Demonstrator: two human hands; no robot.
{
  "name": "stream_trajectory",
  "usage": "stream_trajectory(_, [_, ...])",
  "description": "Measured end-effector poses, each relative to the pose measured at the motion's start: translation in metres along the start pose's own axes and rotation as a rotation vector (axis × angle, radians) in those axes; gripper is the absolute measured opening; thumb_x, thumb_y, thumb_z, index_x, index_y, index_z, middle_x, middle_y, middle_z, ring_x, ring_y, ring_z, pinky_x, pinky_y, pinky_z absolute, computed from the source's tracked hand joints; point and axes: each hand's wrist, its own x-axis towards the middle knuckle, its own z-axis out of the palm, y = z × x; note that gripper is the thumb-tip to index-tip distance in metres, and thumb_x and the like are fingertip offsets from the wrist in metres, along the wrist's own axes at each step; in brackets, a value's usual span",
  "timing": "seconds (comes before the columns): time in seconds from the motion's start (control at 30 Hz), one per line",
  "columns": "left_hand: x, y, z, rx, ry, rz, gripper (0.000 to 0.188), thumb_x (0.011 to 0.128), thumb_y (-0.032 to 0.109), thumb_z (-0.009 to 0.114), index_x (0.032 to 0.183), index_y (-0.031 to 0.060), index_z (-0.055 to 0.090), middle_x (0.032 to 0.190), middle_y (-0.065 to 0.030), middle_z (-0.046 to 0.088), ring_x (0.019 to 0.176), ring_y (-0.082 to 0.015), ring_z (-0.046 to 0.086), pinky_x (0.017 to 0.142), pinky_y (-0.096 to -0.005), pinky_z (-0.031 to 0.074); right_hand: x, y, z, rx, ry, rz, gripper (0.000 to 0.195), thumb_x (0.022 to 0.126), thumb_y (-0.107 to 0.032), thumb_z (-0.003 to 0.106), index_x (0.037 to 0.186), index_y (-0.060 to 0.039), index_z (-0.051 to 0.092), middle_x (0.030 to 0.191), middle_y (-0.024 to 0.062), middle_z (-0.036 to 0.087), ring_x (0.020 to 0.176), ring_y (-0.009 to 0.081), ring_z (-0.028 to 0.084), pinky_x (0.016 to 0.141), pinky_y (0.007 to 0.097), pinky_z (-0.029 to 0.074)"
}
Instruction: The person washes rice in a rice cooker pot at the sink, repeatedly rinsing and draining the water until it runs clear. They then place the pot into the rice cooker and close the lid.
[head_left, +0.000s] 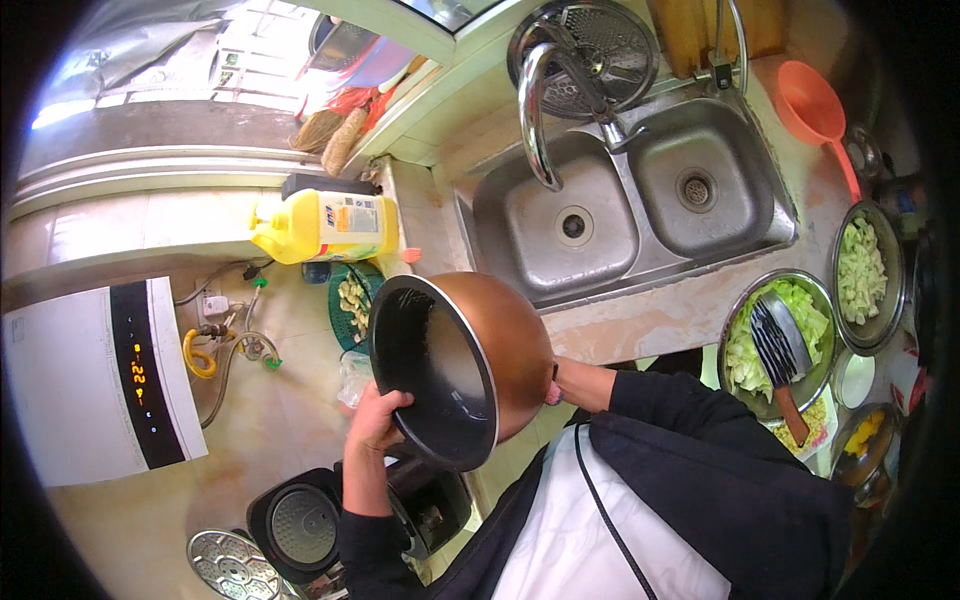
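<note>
A rice cooker's inner pot (517, 337), copper-coloured outside and dark inside, is tipped on its side with its mouth facing left. Pale residue or cloudy liquid shows on its inner wall; I cannot tell which. My left hand (379, 416) grips the near-left rim, thumb inside. My right hand (564, 384) is at the pot's rounded base, its fingers mostly hidden behind it. A small pink thing (553, 394) shows there, too little to name. Below the pot stands the rice cooker (431, 502), its lid (300, 525) raised.
A double-bowl steel sink (555, 262) with a chrome faucet (534, 112) lies ahead. A yellow jug (322, 225) stands left. At right are a steel bowl (726, 367) of chopped greens under a wood-handled slotted turner (784, 352), another bowl (896, 330) and an orange ladle (810, 101).
</note>
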Motion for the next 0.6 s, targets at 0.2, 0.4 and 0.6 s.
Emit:
stream_trajectory(0.2, [-0.065, -0.031, 0.079, -0.528, 0.066, -0.299, 0.052, 0.081, 0.023, 0.052, 0.129, 0.0050, 0.046, 0.122, -0.0159, 0.057, 0.113, -0.0335, 0.054, 0.098, -0.0459, 0.043, 0.002, -0.031, 0.015, -0.007, -0.273, 0.026, 0.046, 0.097, -0.036, 0.032, 0.121, -0.0027, 0.052, 0.113, 0.0120, 0.060, 0.098, 0.0204, 0.060, 0.088, 0.0345, 0.047])
stream_trajectory(0.4, [-0.035, -0.039, 0.103, -0.820, 0.035, -0.249, 0.048, 0.075, 0.002, 0.046, 0.121, -0.0126, 0.046, 0.129, -0.0247, 0.048, 0.123, -0.0427, 0.042, 0.105, -0.0487, 0.039, -0.004, -0.003, 0.034, -0.140, 0.105, -0.578, 0.055, 0.098, -0.040, 0.026, 0.133, -0.0002, 0.041, 0.132, 0.0165, 0.048, 0.120, 0.0227, 0.047, 0.104, 0.0360, 0.035])
stream_trajectory(0.6, [-0.010, -0.044, 0.113, -0.813, 0.219, -0.232, 0.029, 0.073, 0.000, 0.045, 0.099, -0.0071, 0.056, 0.112, -0.0177, 0.058, 0.108, -0.0354, 0.053, 0.101, -0.0458, 0.043, -0.013, 0.013, 0.088, -1.388, 0.453, -1.379, 0.053, 0.096, -0.028, 0.031, 0.132, 0.0096, 0.035, 0.138, 0.0261, 0.037, 0.130, 0.0377, 0.034, 0.109, 0.0442, 0.024])
